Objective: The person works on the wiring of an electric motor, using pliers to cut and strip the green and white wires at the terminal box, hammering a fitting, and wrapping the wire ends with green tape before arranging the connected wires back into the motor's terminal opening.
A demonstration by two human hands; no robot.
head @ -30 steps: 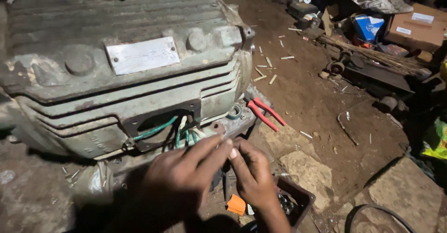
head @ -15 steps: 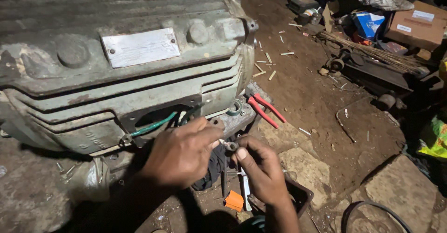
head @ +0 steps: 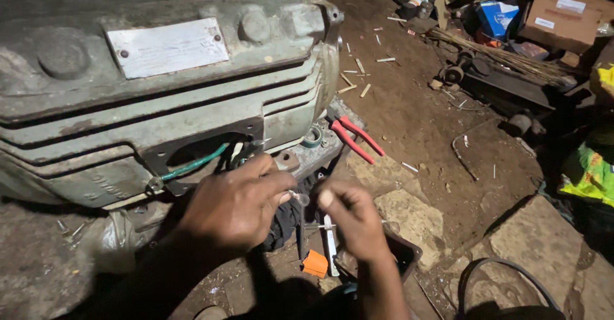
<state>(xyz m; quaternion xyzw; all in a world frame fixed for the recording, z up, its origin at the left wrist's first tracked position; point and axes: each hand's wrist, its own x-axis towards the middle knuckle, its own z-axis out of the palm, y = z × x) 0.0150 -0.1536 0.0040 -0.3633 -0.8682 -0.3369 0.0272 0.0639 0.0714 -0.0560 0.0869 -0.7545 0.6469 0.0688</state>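
A big grey-green electric motor (head: 160,96) with a metal nameplate (head: 167,47) lies on the dirt floor. Green and dark wires (head: 195,163) come out of a square opening in its side. My left hand (head: 236,202) is just below that opening, fingers pinched on a small metal wire end (head: 298,197). My right hand (head: 348,218) meets it from the right, fingertips closed on the same small piece. Dark wires or cloth hang under both hands.
Red-handled pliers (head: 355,138) lie right of the motor. A dark tray (head: 403,256) with a small orange piece (head: 315,263) and a white-handled tool (head: 329,246) sits below my hands. Cardboard box (head: 563,16), broom, clutter at the back right. A black cable (head: 499,275) loops at lower right.
The view has shifted closer and lower on the motor. Both hands have come together below the opening, pinching the small metal wire end between them.
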